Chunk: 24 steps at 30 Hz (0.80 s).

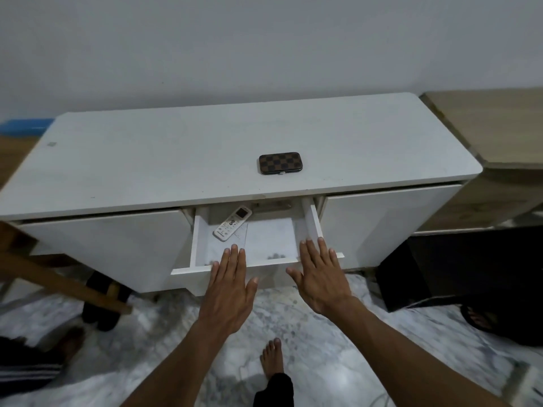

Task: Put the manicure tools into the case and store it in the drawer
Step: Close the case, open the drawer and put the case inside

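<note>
while both hands [273,284] hover spread over the open drawer [258,264], the brown checkered case [280,163] lies shut.

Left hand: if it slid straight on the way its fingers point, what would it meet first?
Probably the white remote in the open drawer; the left hand points roughly toward it, though depth is unclear.

Remote [232,223] in drawer's [308,221] left half

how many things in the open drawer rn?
1: a remote lying at the back left of the drawer. The drawer's rear runs under the tabletop, so more could be hidden there.
</note>
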### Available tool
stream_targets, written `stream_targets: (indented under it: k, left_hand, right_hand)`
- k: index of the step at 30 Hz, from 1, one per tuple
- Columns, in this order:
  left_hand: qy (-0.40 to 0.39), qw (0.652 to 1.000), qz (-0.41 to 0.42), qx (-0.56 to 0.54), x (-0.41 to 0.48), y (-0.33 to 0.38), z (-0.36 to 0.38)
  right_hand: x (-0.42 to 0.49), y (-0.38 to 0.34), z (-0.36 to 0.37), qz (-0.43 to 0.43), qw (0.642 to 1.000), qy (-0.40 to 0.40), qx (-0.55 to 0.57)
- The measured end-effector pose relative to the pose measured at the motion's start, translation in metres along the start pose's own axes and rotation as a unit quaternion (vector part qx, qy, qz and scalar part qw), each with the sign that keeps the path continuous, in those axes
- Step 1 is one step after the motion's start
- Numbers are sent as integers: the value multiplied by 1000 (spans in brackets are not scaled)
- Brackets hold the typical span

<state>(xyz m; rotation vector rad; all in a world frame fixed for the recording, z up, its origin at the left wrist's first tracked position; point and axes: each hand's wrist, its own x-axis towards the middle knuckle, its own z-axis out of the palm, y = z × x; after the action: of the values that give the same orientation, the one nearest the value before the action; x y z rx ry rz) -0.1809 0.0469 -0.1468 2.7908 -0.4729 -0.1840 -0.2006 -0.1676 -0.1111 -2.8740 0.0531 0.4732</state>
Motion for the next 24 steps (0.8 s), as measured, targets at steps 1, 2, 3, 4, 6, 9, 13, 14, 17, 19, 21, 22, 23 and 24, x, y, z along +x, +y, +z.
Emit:
stream_targets:
  k: [1,2,3,4,6,9,13,14,17,19,21,22,23,24]
  left_hand:
    - [-11,1000,0,6,-6,2,-1]
    - [-24,1000,0,12,-11,3,-2]
    - [-36,999,0,12,-16,4,-4]
    - [-42,999,-2,6,-22,5,-5]
    - [-49,999,-4,0,-31,7,-6]
    - [-53,999,-5,3,-40,10,-7]
    - [-63,998,-2,17,-51,11,-9]
    - [-66,998,-3,16,-53,12,-9]
    - [-83,996,-8,24,-57,14,-14]
    - [-93,995,-11,21,-58,16,-18]
    - [-86,996,-10,7,-56,17,-21]
    - [-74,997,-6,1,-54,16,-23]
    - [-59,998,-2,-4,-51,16,-27]
    - [-44,999,3,-5,-47,15,-31]
  right_hand:
    - [-6,0,2,3,1000,-2,-2]
    - [-11,-1,3,6,1000,-5,-4]
    - [-16,-2,4,8,1000,-9,-6]
    - [-21,-3,5,8,1000,-13,-7]
    - [-31,-4,7,5,1000,-20,-6]
    - [-41,-5,8,3,1000,-21,-5]
    - [-51,-8,10,5,1000,-29,2]
    - [-54,-8,10,4,1000,-30,5]
    - [-59,-8,9,3,999,-35,7]
    - [-61,-9,5,10,999,-47,14]
    - [-61,-12,-1,20,998,-53,28]
    - [-59,-15,-6,23,998,-45,41]
    - [-57,-17,-12,22,998,-29,56]
    - [-54,-20,-19,19,997,-8,69]
